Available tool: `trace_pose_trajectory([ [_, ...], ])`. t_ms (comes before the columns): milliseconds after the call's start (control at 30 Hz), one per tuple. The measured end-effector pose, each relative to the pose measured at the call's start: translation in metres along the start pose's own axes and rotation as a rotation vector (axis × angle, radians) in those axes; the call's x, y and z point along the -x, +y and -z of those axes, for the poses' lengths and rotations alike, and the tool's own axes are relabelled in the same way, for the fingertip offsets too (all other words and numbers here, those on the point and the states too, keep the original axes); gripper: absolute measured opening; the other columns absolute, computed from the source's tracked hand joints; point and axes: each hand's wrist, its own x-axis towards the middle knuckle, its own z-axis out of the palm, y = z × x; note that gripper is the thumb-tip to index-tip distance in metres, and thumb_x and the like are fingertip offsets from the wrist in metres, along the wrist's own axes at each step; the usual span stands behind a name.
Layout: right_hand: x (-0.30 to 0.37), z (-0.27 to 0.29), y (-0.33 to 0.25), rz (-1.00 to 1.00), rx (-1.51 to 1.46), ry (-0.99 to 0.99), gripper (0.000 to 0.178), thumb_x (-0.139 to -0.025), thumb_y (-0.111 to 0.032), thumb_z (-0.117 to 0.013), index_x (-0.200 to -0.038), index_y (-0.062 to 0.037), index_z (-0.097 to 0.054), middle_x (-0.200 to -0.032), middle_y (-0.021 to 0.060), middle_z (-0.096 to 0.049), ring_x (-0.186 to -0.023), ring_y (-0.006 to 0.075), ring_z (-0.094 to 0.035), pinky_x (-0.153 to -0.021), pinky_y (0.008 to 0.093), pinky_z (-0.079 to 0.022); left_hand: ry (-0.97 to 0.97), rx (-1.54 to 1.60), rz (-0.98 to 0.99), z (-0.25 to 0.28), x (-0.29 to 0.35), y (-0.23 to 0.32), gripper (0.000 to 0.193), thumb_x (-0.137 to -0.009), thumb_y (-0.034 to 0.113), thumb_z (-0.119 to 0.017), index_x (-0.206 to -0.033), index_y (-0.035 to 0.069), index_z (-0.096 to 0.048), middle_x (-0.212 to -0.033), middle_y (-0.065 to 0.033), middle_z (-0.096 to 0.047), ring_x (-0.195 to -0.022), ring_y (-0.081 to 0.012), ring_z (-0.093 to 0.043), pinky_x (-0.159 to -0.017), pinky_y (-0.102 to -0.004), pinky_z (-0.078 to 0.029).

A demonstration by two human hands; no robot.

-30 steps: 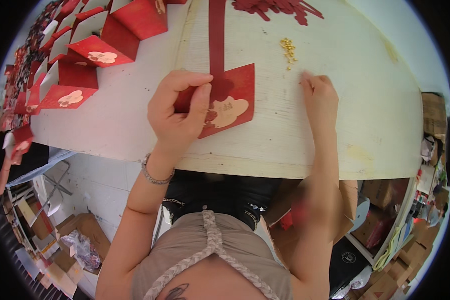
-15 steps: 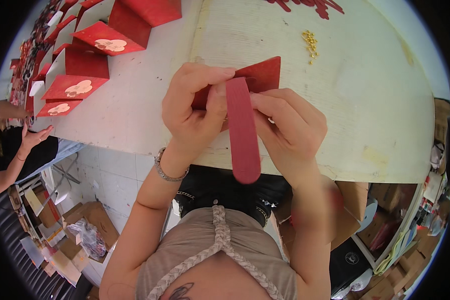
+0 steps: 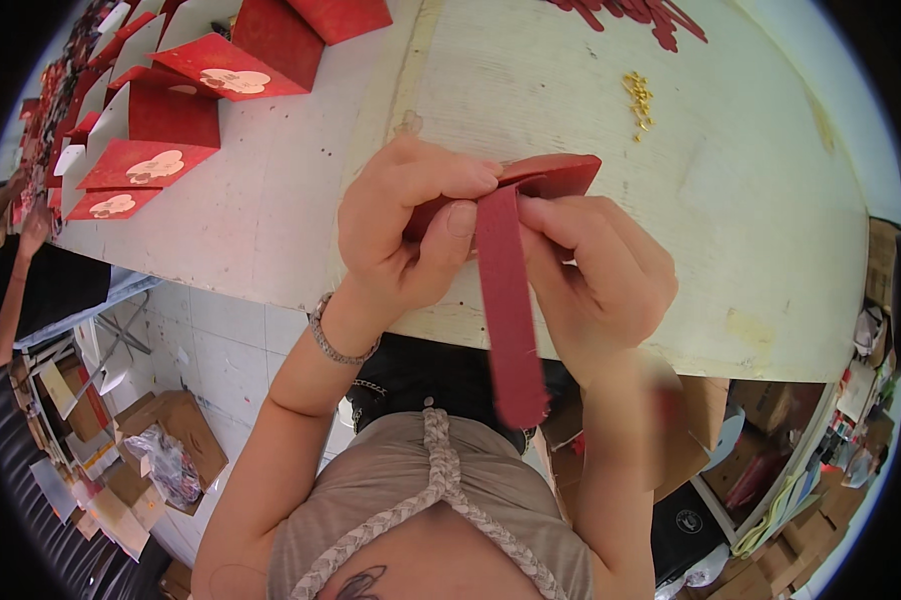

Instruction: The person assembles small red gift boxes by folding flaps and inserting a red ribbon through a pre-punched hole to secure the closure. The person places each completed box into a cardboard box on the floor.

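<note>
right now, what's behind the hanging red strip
Behind the red strip, the white table and dark trousers show past its edges, with the red card at its top, partly covered by the left hand. What the strip covers is hidden.

Two hands (image 3: 396, 225) (image 3: 616, 262) are working one red card (image 3: 563, 176) and one red strap (image 3: 509, 300); one cluster of gold pieces (image 3: 639, 100) is lying beyond the right hand, at least four red boxes (image 3: 176, 120) left of the left.

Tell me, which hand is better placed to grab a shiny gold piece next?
Probably the right hand: it's nearer the gold pieces, which lie up on its side. The left hand is farther away and grips the red card.
</note>
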Motion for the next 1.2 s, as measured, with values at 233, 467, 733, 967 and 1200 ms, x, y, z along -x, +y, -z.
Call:
trace_pose_trajectory([
  [233,-0.006,0.008,0.000,0.006,0.049,-0.061,0.023,-0.061,-0.006,-0.078,-0.077,-0.0036,-0.063,-0.069,0.0076,-0.061,-0.057,0.0212,-0.058,-0.048,0.0293,-0.046,-0.005,0.076,-0.007,-0.001,0.002,-0.001,0.014,-0.080,0.004,-0.063,-0.094,0.001,-0.062,-0.087,-0.0116,-0.065,-0.073,-0.0184,-0.061,-0.061,-0.0262,-0.049],
  [467,-0.024,0.004,0.018,0.097,0.059,0.018,0.032,-0.050,-0.012,-0.084,-0.070,-0.0066,-0.059,-0.067,0.0040,-0.051,-0.061,0.0191,-0.049,-0.050,0.0286,-0.039,-0.177,-0.028,0.276,0.015,-0.012,0.021,0.019,-0.074,0.004,-0.074,-0.086,0.002,-0.061,-0.074,-0.0063,-0.061,-0.064,-0.0124,-0.062,-0.058,-0.0232,-0.050],
  [733,-0.018,0.002,0.035,0.144,-0.187,-0.089,0.032,-0.054,-0.015,-0.083,-0.065,-0.0061,-0.053,-0.066,0.0022,-0.055,-0.062,0.0200,-0.051,-0.053,0.0296,-0.042,-0.506,-0.207,0.099,0.019,-0.071,0.016,0.013,-0.079,-0.008,-0.060,-0.088,0.000,-0.064,-0.079,-0.0063,-0.063,-0.062,-0.0097,-0.057,-0.059,-0.0197,-0.045],
  [967,-0.019,-0.001,0.032,0.166,-0.199,-0.058,0.033,-0.053,-0.018,-0.080,-0.069,-0.0056,-0.054,-0.068,0.0033,-0.055,-0.062,0.0215,-0.051,-0.056,0.0311,-0.044,-0.821,-0.376,-0.107,0.023,-0.109,0.006,0.042,-0.061,-0.016,-0.055,-0.096,0.003,-0.069,-0.090,-0.0082,-0.061,-0.077,-0.0148,-0.059,-0.060,-0.0226,-0.046],
  [1200,-0.013,0.000,0.035,0.188,-0.241,-0.024,0.031,-0.055,-0.015,-0.078,-0.070,-0.0046,-0.053,-0.076,0.0040,-0.058,-0.065,0.0219,-0.052,-0.056,0.0323,-0.042,-0.354,-0.049,0.676,0.022,-0.076,0.038,0.010,-0.077,-0.011,-0.059,-0.083,-0.003,-0.062,-0.080,-0.0105,-0.065,-0.072,-0.0165,-0.064,-0.066,-0.0250,-0.052],
])
